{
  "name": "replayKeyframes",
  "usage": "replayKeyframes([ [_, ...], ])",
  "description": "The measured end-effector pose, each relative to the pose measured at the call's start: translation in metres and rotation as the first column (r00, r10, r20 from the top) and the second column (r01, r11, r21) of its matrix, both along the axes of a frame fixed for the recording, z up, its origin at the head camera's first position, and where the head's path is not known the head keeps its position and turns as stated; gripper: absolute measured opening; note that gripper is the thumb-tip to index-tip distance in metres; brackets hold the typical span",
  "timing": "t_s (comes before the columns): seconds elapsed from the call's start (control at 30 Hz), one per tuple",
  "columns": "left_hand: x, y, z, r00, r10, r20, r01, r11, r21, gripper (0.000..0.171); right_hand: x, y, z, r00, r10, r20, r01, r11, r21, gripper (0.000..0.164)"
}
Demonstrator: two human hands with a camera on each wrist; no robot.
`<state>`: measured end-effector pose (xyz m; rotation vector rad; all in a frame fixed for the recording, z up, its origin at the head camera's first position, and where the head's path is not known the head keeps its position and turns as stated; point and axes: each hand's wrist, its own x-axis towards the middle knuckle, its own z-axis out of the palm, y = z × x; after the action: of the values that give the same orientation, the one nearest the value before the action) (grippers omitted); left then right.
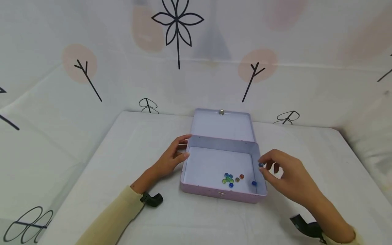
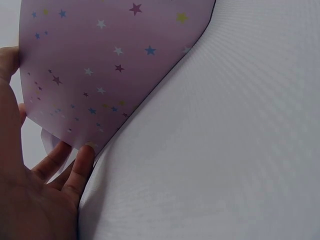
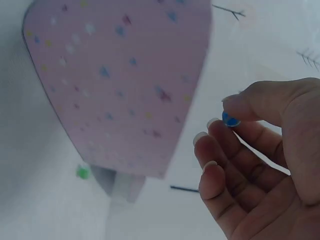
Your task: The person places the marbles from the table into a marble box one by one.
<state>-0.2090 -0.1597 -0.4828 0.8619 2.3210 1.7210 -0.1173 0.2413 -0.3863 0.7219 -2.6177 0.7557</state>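
Observation:
A lilac tin box (image 1: 214, 196) stands on the table with its lid (image 1: 223, 126) swung back. My left hand (image 1: 171, 158) rests at the box's left wall, thumb tip and fingertips touching near the rim; the left wrist view shows these fingers fairly straight against the star-printed side (image 2: 115, 70). Just above the right rim, my right hand (image 1: 289, 177) pinches a blue marble (image 3: 230, 119) between thumb and index finger, the other fingers bent loosely. Several blue and green marbles cluster on the box floor (image 1: 208, 163), with an orange-red marble (image 1: 242, 176) beside them. Another blue marble (image 1: 254, 183) lies by the right wall.
White cloth covers the table (image 1: 128, 136), and a patterned cloth (image 1: 196, 85) hangs behind and at the sides. The lid's metal clasp (image 1: 221, 112) points up at the back. A small blurred green spot (image 3: 82, 171) shows beside the box in the right wrist view.

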Motion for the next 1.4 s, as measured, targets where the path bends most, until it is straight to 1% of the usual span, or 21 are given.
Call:
replayKeyframes([
  [0.07, 0.0, 0.0, -0.001, 1.0, 0.003, 0.0, -0.003, 1.0, 0.0, 0.064, 0.0, -0.008, -0.003, 0.999, 0.028, 0.024, -0.028, 1.0, -0.003, 0.044],
  [0.17, -0.001, -0.001, -0.001, 1.0, 0.008, -0.002, -0.008, 1.0, 0.003, 0.064, 0.001, -0.015, -0.008, 0.996, 0.035, 0.076, -0.035, 0.999, -0.011, 0.043],
  [0.23, -0.001, -0.001, -0.002, 1.0, 0.004, -0.003, -0.004, 1.0, 0.01, 0.064, 0.001, -0.016, -0.011, 0.995, 0.035, 0.095, -0.034, 0.999, -0.015, 0.044],
  [0.3, -0.002, -0.001, -0.003, 1.0, 0.001, -0.006, -0.001, 1.0, 0.014, 0.064, 0.0, -0.015, -0.013, 0.996, 0.035, 0.082, -0.032, 0.999, -0.038, 0.044],
  [0.37, -0.002, -0.001, -0.003, 1.0, -0.002, -0.007, 0.002, 1.0, 0.016, 0.064, -0.004, -0.012, -0.015, 0.999, 0.017, 0.037, -0.014, 0.997, -0.07, 0.044],
  [0.47, -0.002, 0.0, -0.003, 1.0, 0.0, -0.009, 0.0, 1.0, 0.015, 0.063, -0.013, -0.004, -0.022, 0.999, -0.045, -0.027, 0.041, 0.988, -0.146, 0.042],
  [0.53, -0.002, 0.0, -0.003, 1.0, 0.0, -0.009, 0.0, 1.0, 0.012, 0.063, -0.018, 0.002, -0.029, 0.995, -0.098, -0.033, 0.09, 0.979, -0.181, 0.04],
  [0.57, -0.002, 0.0, -0.003, 1.0, 0.001, -0.009, -0.001, 1.0, 0.011, 0.063, -0.021, 0.005, -0.033, 0.993, -0.114, -0.019, 0.108, 0.975, -0.192, 0.039],
  [0.63, -0.002, -0.001, -0.004, 1.0, -0.002, -0.008, 0.002, 1.0, 0.014, 0.063, -0.024, 0.01, -0.041, 0.991, -0.132, 0.029, 0.135, 0.975, -0.179, 0.039],
  [0.7, -0.002, -0.001, -0.003, 1.0, -0.007, -0.012, 0.007, 1.0, 0.016, 0.063, -0.028, 0.014, -0.047, 0.987, -0.131, 0.088, 0.143, 0.981, -0.134, 0.041],
  [0.83, -0.002, 0.0, -0.003, 1.0, -0.005, -0.016, 0.005, 1.0, 0.018, 0.063, -0.033, 0.018, -0.054, 0.97, -0.093, 0.223, 0.104, 0.994, -0.036, 0.052],
  [0.9, -0.003, 0.0, -0.002, 1.0, 0.0, -0.015, 0.001, 1.0, 0.015, 0.063, -0.035, 0.018, -0.056, 0.96, -0.078, 0.27, 0.081, 0.997, -0.001, 0.057],
  [0.97, -0.003, 0.0, -0.002, 1.0, 0.0, -0.014, 0.0, 1.0, 0.017, 0.063, -0.036, 0.018, -0.057, 0.954, -0.07, 0.29, 0.065, 0.997, 0.028, 0.058],
  [1.2, -0.003, 0.0, -0.003, 1.0, -0.004, -0.009, 0.004, 1.0, 0.014, 0.064, -0.037, 0.017, -0.062, 0.957, -0.086, 0.277, 0.064, 0.994, 0.086, 0.049],
  [1.4, -0.001, 0.0, 0.0, 1.0, 0.006, 0.0, -0.006, 1.0, 0.006, 0.064, -0.038, 0.017, -0.062, 0.939, -0.095, 0.33, 0.073, 0.994, 0.079, 0.038],
])
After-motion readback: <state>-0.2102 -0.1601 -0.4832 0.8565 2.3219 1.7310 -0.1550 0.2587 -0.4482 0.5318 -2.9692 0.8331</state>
